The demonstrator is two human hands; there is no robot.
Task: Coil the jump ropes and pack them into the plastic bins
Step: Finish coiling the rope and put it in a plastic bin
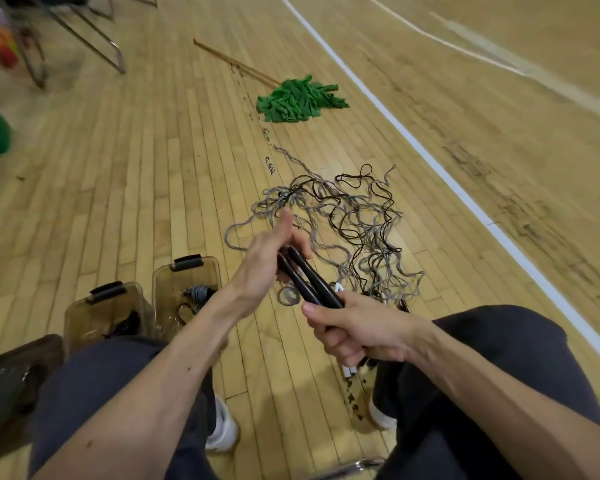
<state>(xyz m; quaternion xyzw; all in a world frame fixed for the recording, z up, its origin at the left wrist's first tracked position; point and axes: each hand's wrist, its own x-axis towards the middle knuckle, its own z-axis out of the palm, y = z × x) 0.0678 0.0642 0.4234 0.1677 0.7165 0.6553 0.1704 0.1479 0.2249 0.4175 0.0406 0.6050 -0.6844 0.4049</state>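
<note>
left hand (267, 265) + right hand (357, 332) both curled round the black handles (314, 280) | ropes (347, 220) look light, floppy, tangly | rigid handles seem the best hold

Tangled ropes (354, 216) lie on the floor (118, 202) straight ahead, with a mop (300, 100) beyond them. Two bins (163, 296) stand side by side to the left.
</note>
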